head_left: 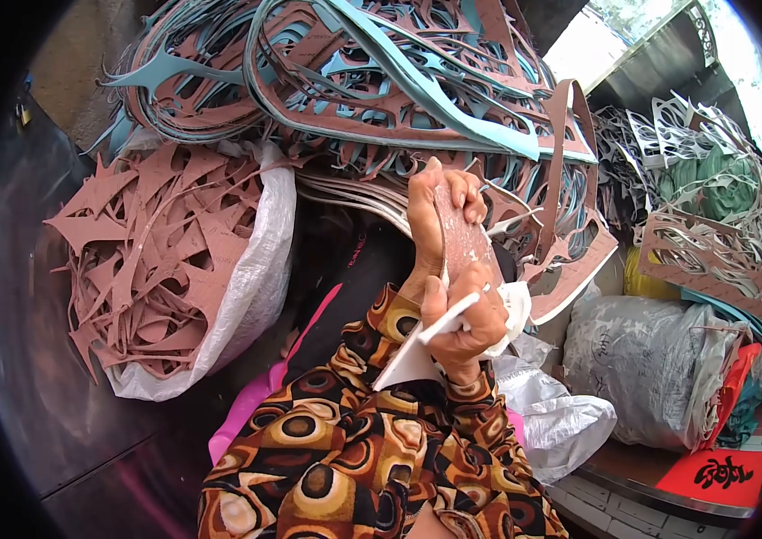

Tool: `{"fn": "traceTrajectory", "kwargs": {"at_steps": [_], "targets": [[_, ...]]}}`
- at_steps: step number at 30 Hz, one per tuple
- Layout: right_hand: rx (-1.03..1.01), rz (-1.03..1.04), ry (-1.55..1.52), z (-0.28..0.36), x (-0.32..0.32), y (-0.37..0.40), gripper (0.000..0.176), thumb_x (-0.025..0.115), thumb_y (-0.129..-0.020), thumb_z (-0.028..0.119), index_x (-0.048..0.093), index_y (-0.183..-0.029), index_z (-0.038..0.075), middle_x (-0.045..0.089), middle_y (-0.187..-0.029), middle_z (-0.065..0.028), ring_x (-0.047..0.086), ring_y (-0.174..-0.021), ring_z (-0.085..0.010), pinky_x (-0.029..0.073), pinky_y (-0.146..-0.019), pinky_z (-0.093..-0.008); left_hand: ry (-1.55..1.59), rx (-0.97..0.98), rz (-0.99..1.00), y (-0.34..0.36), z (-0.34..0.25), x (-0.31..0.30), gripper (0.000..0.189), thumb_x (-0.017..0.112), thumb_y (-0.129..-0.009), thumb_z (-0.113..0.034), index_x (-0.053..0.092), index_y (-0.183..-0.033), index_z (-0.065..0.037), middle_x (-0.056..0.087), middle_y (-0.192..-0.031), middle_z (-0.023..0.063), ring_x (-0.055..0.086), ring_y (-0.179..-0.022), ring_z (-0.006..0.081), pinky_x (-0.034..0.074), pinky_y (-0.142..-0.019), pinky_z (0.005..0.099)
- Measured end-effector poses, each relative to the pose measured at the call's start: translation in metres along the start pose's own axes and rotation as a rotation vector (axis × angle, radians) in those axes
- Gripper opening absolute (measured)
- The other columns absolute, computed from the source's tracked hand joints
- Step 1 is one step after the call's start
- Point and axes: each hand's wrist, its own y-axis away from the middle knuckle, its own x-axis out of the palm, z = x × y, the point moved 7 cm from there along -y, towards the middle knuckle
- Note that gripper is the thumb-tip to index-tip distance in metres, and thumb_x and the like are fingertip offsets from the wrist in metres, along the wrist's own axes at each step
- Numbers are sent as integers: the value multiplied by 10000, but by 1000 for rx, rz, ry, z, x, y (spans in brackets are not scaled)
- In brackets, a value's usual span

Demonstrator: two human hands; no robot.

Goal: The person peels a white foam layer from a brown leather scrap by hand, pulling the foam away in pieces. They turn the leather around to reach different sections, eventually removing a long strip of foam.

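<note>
My left hand [428, 216] is closed around the far end of a reddish-brown sheet piece [468, 235], its fingers curled over the edge. The piece has pale flecks on its face and looks like a strip or small stack of sheet material. Nearer my body, my right hand [466, 319] is closed at the near end of that piece. White sheet scrap [410, 361] sticks out of the right fist to the left, and more white material [516, 310] bunches at its right side. Whether these white parts join the brown piece is hidden by the fingers.
A large heap of blue and brown cut-out sheets [399, 81] rises ahead. At left stands a white woven sack [260, 260] full of brown scraps [147, 260]. A grey wrapped bundle [642, 368] and more offcuts [722, 260] are at right. White plastic [561, 422] lies beside me.
</note>
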Motion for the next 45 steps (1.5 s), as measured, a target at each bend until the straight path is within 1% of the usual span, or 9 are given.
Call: {"fn": "traceTrajectory", "kwargs": {"at_steps": [4,6,8,14,21,28,38,42,45], "targets": [[-94,12,-58,4,1,7,282,622,-715,-44,379,-593,30,378,-532,-59,361,-462,-197,258,-457,-315,25,4,-28,-4,1,3,494,390,-889,-414,417,-550,-56,461,-663,92,418,-482,172,356,-501,299],[71,-27,-108,-3,2,12,215,641,-709,-39,436,-737,20,453,-656,-75,433,-566,-184,317,-512,-305,23,21,-86,-4,0,2,489,393,-901,-397,403,-546,-62,439,-636,87,403,-451,156,348,-472,280],[213,28,24,-3,-1,5,363,673,-705,-24,451,-991,12,486,-892,-119,479,-833,-187,406,-740,-296,23,5,-51,-6,2,6,494,402,-904,-404,404,-547,-63,439,-637,87,403,-452,151,348,-470,277],[169,24,12,1,0,7,323,685,-677,-38,484,-925,13,534,-937,-123,525,-801,-185,433,-701,-277,12,57,-66,-2,2,1,483,417,-902,-398,406,-557,-60,441,-646,98,407,-458,150,348,-472,269],[-15,49,16,11,5,11,243,663,-667,-54,483,-808,27,522,-708,-107,491,-581,-210,404,-548,-295,-33,67,-31,3,-3,-4,498,372,-895,-423,414,-565,-52,449,-694,94,424,-496,169,372,-520,292],[103,-45,73,10,-2,4,261,699,-688,10,492,-844,33,532,-834,-129,503,-704,-212,401,-634,-285,-4,87,-102,-2,-5,3,462,443,-884,-372,400,-550,-56,427,-625,98,399,-448,150,349,-466,272],[-96,103,-6,15,10,24,206,673,-692,49,469,-720,59,483,-681,-79,468,-612,-211,382,-561,-331,43,39,-168,-5,-3,-7,484,397,-889,-392,385,-534,-64,414,-605,88,405,-438,166,357,-463,295],[-4,-4,-62,10,2,26,334,724,-697,182,501,-897,34,520,-877,-127,504,-785,-252,417,-692,-367,41,-9,-148,-9,1,-2,491,399,-887,-407,387,-537,-63,429,-613,90,406,-442,162,355,-464,292],[107,62,105,5,-7,14,587,735,-687,382,492,-1069,9,479,-1080,-180,483,-999,-308,414,-831,-401,13,12,-95,-9,-2,4,497,384,-893,-413,401,-544,-61,430,-610,83,402,-452,157,347,-472,286]]}}
